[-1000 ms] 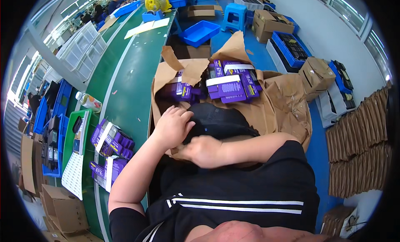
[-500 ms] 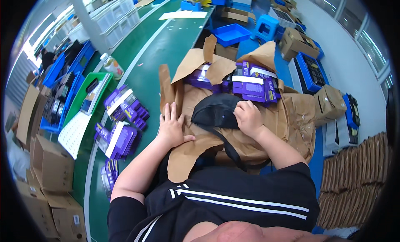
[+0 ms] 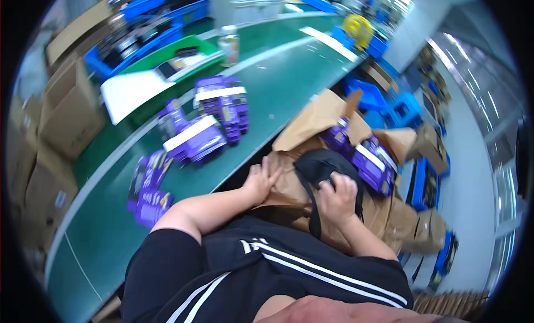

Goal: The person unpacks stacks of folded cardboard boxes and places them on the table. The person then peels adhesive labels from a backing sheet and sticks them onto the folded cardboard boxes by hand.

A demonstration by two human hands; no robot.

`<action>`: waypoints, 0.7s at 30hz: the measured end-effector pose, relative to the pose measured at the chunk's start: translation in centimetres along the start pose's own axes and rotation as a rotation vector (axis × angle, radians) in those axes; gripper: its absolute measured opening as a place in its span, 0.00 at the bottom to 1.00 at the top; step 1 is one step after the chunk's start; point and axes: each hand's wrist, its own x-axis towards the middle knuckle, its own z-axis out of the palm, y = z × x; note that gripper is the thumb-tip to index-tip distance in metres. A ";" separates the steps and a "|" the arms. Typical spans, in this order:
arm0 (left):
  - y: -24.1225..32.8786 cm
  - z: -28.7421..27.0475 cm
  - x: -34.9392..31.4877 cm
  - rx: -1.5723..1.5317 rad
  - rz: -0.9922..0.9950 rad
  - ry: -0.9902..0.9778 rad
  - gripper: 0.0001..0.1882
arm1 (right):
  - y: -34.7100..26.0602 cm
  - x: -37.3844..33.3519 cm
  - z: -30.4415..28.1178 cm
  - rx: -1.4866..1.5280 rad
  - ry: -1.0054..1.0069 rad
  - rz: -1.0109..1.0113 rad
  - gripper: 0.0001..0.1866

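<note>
My left hand [image 3: 261, 183] lies with fingers spread on the near left side of a crumpled brown paper wrapping [image 3: 289, 187]. In my right hand [image 3: 337, 198], the curled fingers pinch the edge of a black fabric bag [image 3: 314, 166] with a strap hanging toward me; the fingertips are slightly blurred. The bag rests in the wrapping. Just beyond it, inside the wrapping, are a purple package bundle [image 3: 374, 166] with a white band and more purple packages [image 3: 337, 135], partly covered by torn paper flaps.
On the green table [image 3: 267, 117] at left lie banded purple bundles [image 3: 197, 138] and loose purple packages [image 3: 149, 181]. Behind them stand a green tray [image 3: 206, 48] and a bottle [image 3: 228, 45]. A blue stool [image 3: 405, 109] and cardboard boxes [image 3: 431, 150] are at right; more cartons [image 3: 69, 109] stand at far left.
The whole view has turned, so the table takes up more of the left side. My left hand remains on the paper; the right hand stays at the black bag with its fingers more curled.
</note>
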 end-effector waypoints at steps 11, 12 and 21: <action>-7.5 -16.0 -11.4 -0.574 0.023 0.159 0.16 | -3.6 -3.3 10.7 0.022 -0.666 -1.039 0.16; -8.9 -16.6 -13.5 -0.572 -0.050 0.441 0.13 | -4.7 -2.0 10.6 0.160 -0.736 -0.989 0.15; -20.9 -13.6 -25.0 -0.563 -1.127 -0.055 0.18 | -24.2 14.1 7.1 1.071 -0.740 -0.058 0.24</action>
